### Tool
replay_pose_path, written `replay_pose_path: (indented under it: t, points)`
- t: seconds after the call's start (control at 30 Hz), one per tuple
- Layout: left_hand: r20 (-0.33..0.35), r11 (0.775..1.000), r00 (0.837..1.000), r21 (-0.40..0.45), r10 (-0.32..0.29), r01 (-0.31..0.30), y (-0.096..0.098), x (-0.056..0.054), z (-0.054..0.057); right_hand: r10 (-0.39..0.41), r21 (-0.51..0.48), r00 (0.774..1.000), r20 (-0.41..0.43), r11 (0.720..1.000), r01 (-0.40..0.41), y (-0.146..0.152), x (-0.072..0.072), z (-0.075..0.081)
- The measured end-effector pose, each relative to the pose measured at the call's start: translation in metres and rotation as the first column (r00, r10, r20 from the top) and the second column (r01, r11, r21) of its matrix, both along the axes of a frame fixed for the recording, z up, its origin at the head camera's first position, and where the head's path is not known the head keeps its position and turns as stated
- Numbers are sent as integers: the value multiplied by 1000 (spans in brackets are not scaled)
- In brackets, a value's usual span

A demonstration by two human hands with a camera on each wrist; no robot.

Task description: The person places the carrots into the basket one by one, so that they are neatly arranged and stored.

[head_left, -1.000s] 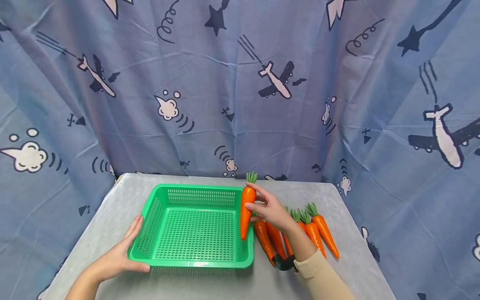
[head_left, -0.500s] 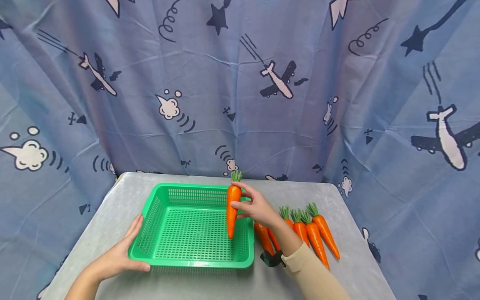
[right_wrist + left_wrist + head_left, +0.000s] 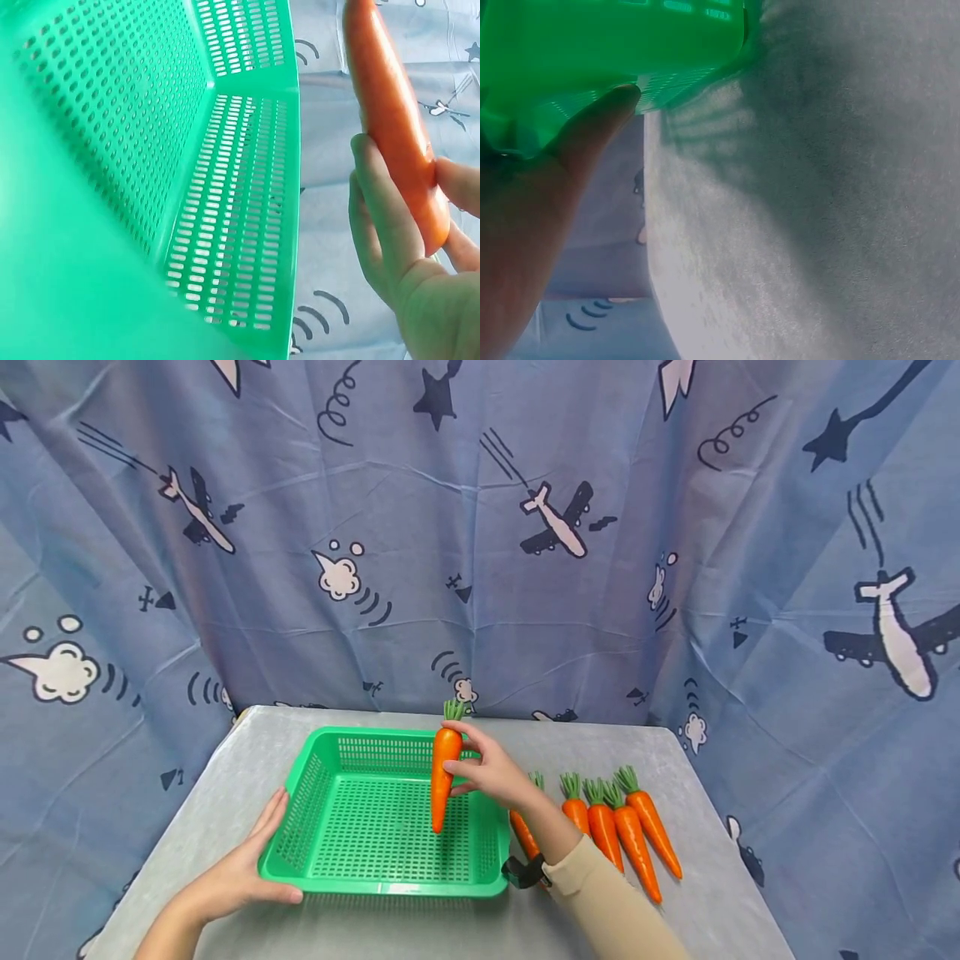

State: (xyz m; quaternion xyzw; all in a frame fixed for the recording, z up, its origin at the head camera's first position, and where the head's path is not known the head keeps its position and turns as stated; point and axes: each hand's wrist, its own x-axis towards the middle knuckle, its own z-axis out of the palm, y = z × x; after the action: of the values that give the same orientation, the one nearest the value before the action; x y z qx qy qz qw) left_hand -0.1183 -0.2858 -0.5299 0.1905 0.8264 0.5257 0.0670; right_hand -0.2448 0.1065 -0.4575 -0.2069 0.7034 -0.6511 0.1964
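Observation:
My right hand point(image 3: 487, 772) pinches an orange carrot point(image 3: 441, 789) between thumb and fingers. The carrot's green top points away and its tip towards me, above the right part of a green plastic basket point(image 3: 390, 888). In the right wrist view, fingers and thumb wrap the thick end of the carrot point(image 3: 390, 105), apart from the basket wall point(image 3: 232, 202). At the basket's left front corner lies my left hand point(image 3: 232, 881), its fingers extended along the side wall and the thumb along the front. The left wrist view shows the thumb against the basket point(image 3: 615, 45).
Several more carrots point(image 3: 633, 843) lie on the grey table point(image 3: 675, 927) right of the basket, partly hidden by the right forearm. A black band point(image 3: 525, 872) circles the right wrist. A blue patterned curtain point(image 3: 405, 635) hangs behind and beside the table.
The right hand has carried the carrot leftwards, from the basket's right rim to above its inside. More of the carrots on the table now show. The left hand and basket have stayed put.

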Motion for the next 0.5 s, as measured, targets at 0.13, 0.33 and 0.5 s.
replay_pose_path:
  t: [0.13, 0.33, 0.5]
  points:
    - [-7, 1000, 1000, 12, -6, 6, 0, 1, -2, 8, 6, 1000, 11, 1000, -8, -8, 1, 0]
    - [6, 1000, 1000, 18, -9, 8, -1, 2, -2, 10, 11, 999, 34, 1000, -10, -23, -1, 2]
    - [13, 1000, 1000, 2, -3, 3, 0, 0, -1, 30, 10, 998, 49, 999, -30, -35, -4, 3]
